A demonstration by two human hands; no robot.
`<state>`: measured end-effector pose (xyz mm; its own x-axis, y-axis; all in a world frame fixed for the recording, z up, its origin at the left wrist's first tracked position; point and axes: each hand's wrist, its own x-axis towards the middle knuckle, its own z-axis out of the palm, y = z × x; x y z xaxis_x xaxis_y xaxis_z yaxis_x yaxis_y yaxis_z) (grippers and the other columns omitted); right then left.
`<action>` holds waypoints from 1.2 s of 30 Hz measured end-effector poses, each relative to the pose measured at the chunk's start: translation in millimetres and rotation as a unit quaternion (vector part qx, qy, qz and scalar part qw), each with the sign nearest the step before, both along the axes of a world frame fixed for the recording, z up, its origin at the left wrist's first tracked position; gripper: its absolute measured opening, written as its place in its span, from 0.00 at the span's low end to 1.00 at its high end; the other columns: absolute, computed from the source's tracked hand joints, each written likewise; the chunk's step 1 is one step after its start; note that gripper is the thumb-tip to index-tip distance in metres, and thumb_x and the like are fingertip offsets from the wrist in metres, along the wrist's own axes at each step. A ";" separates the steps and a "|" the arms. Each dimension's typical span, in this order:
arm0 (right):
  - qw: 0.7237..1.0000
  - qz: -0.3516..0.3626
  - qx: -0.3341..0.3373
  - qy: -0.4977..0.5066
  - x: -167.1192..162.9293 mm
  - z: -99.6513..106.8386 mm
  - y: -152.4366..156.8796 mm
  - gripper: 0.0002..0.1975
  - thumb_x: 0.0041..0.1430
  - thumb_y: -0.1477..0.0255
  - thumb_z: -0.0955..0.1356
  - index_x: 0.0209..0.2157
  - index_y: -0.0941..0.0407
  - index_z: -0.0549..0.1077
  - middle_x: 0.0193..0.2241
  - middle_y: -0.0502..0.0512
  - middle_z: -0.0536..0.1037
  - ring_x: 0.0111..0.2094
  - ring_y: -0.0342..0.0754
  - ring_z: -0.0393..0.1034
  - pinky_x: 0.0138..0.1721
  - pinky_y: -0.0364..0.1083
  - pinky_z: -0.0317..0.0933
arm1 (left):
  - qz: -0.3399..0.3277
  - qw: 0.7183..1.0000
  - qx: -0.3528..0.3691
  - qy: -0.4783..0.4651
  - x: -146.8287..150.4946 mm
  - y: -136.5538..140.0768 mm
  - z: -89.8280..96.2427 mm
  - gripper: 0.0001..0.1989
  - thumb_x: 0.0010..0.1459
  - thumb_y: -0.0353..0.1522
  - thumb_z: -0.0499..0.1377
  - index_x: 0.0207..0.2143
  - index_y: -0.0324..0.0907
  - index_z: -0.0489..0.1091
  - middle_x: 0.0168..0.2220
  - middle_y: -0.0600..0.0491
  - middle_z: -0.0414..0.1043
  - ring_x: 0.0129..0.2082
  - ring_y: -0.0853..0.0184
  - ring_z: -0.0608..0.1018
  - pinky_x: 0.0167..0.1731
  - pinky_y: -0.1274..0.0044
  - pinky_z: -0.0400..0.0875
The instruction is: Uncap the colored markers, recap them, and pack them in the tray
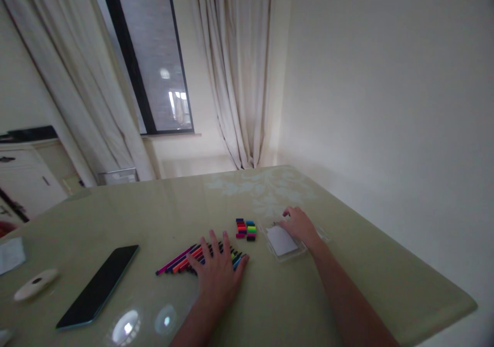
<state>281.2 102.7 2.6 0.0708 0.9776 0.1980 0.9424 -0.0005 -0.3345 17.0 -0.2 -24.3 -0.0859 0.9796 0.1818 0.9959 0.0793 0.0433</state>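
Several coloured felt-tip pens (175,259) with dark ends lie bunched on the table. My left hand (218,272) rests palm down over them, its fingers spread, and hides part of the bunch. To its right, several short coloured blocks, perhaps pen caps (246,229), lie in two small columns. Farther right is a shallow clear plastic case (283,258) with a white card (281,240) lying in it. My right hand (299,226) is at the far edge of the case, thumb and forefinger curled over it; the other fingers are hidden.
The pale green table (154,208) has a glossy top. At the left lie a black tablet or phone (98,288), a white oval object (36,284) and a white tissue or cloth (11,255). A wall (386,105) runs along the right side.
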 end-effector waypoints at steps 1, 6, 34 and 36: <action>1.000 -0.003 -0.010 0.004 1.1 -0.7 -0.2 0.14 0.56 0.67 0.72 0.43 0.58 0.76 0.43 0.62 0.77 0.43 0.53 0.73 0.44 0.46 0.60 | 0.000 1.000 -0.001 0.003 -1.7 1.2 0.4 0.42 0.63 0.57 0.49 0.71 0.43 0.54 0.72 0.33 0.45 0.69 0.30 0.51 0.57 0.32 0.37; 0.999 -0.030 -0.011 0.021 -5.5 -5.1 0.7 0.12 0.56 0.68 0.71 0.42 0.58 0.76 0.42 0.61 0.77 0.42 0.52 0.73 0.39 0.45 0.58 | -0.013 1.000 0.004 0.007 -8.8 8.5 0.9 0.42 0.64 0.58 0.46 0.72 0.45 0.52 0.73 0.34 0.44 0.70 0.31 0.50 0.58 0.33 0.36; 0.994 -0.022 0.030 0.102 -23.7 -22.6 16.5 0.08 0.60 0.71 0.69 0.38 0.59 0.79 0.38 0.61 0.82 0.40 0.52 0.76 0.39 0.45 0.61 | 0.022 1.000 0.000 -0.018 -46.5 19.3 -5.5 0.50 0.58 0.64 0.44 0.73 0.43 0.47 0.74 0.38 0.38 0.71 0.32 0.45 0.60 0.35 0.35; 0.994 -0.019 0.032 0.100 -24.8 -23.1 16.7 0.08 0.60 0.71 0.69 0.38 0.59 0.79 0.38 0.60 0.82 0.40 0.51 0.76 0.39 0.45 0.61 | 0.018 1.000 -0.001 -0.021 -49.5 24.9 -4.4 0.50 0.58 0.64 0.44 0.73 0.43 0.47 0.74 0.37 0.38 0.71 0.33 0.45 0.60 0.35 0.34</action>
<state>256.5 119.5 -20.5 0.1521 0.9593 0.2380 0.8565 -0.0078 -0.5160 -32.5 24.8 -28.6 -0.1296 0.9761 0.1745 0.9896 0.1162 0.0850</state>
